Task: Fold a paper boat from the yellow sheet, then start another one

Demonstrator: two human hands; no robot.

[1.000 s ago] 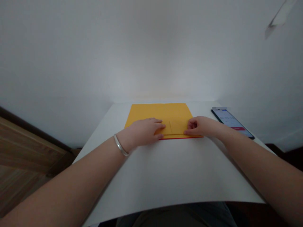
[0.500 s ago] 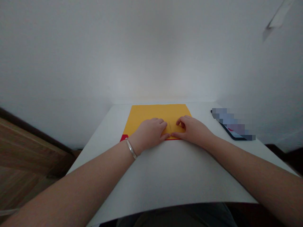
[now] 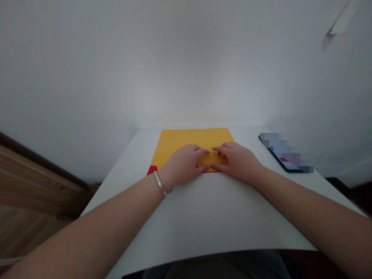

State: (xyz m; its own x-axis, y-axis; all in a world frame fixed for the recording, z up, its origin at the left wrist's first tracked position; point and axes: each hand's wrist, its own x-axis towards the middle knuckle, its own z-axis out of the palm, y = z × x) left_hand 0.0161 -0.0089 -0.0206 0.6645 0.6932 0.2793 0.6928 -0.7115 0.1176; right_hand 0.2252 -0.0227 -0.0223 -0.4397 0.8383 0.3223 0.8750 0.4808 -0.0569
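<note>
At far left, brown wooden boards (image 3: 35, 190) stand beside the white table (image 3: 203, 221), whose left edge slants from the wall (image 3: 200, 62) toward the person; the left forearm crosses that edge low down. A strip of white table top runs between the left edge and a sheet of yellow paper (image 3: 188, 136). The paper lies on the far half of the table, its far edge just short of the wall. Its near left corner shows red (image 3: 152, 169), and a thin red line follows the near edge between the thumbs.

The left hand (image 3: 187, 164), with a silver bracelet (image 3: 161, 183) at its wrist, rests over the near middle of the paper, fingers curved forward and parted from the thumb, which lies at the near edge. Just to its right, the right hand (image 3: 240, 159) mirrors it, thumb and fingers also apart; a narrow gap separates the two sets of fingertips. In front of both hands, white table top reaches to the near edge, above the person's lap (image 3: 221, 266).

Further right, past another stretch of table top, a phone (image 3: 283, 157) lies aslant near the right edge, its screen partly blurred.
</note>
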